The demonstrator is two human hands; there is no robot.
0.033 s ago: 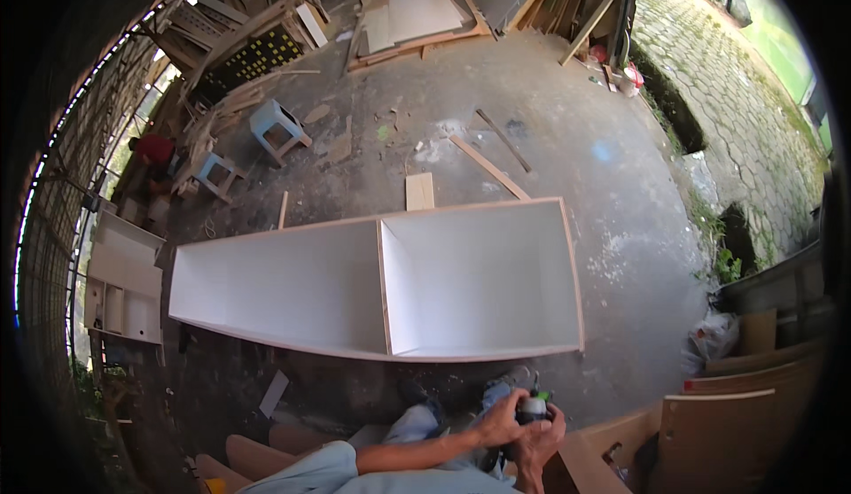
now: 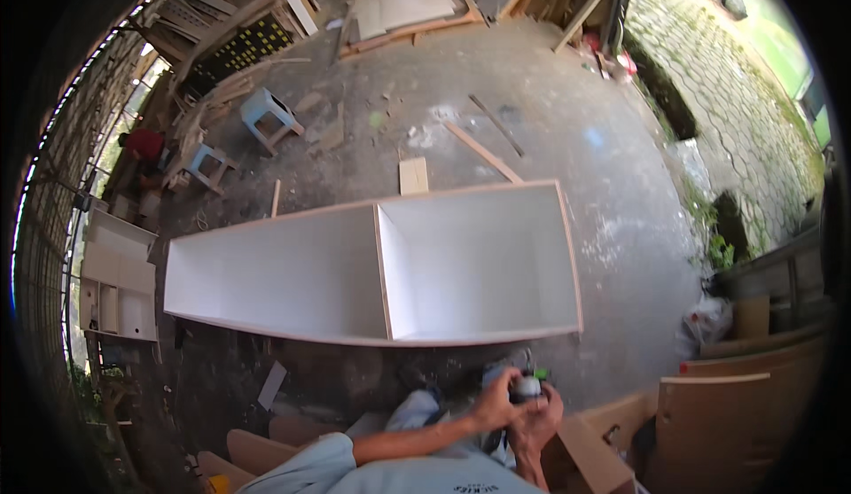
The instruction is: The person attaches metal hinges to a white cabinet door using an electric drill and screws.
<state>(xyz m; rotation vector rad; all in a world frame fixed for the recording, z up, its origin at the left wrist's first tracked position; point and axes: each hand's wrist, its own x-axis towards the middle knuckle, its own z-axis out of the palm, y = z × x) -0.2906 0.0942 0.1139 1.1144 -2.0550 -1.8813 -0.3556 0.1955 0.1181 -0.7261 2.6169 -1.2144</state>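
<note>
In front of my body, both hands are closed round a dark, compact tool with a pale grey round top (image 2: 526, 388) and a bright green part. My left hand (image 2: 495, 407) grips its left side, with the forearm reaching across from the left. On the right side my right hand (image 2: 540, 421) wraps the tool; its lower part is hidden by my fingers. Just beyond them lies a long, open-topped cabinet box (image 2: 383, 272) with a white inside, light wooden edges and one divider across it. The tool is held apart from the box.
Brown boards (image 2: 714, 423) and a clear plastic bag (image 2: 706, 321) are at the right. Two blue stools (image 2: 268, 120) and wood strips (image 2: 483, 151) stand or lie beyond the cabinet. A person in red (image 2: 144, 144) is at the far left. White drawer-like boxes (image 2: 120, 290) stand left.
The view has shifted slightly, so the cabinet and floor appear a little higher. Both hands still hold the tool, in nearly the same grip.
</note>
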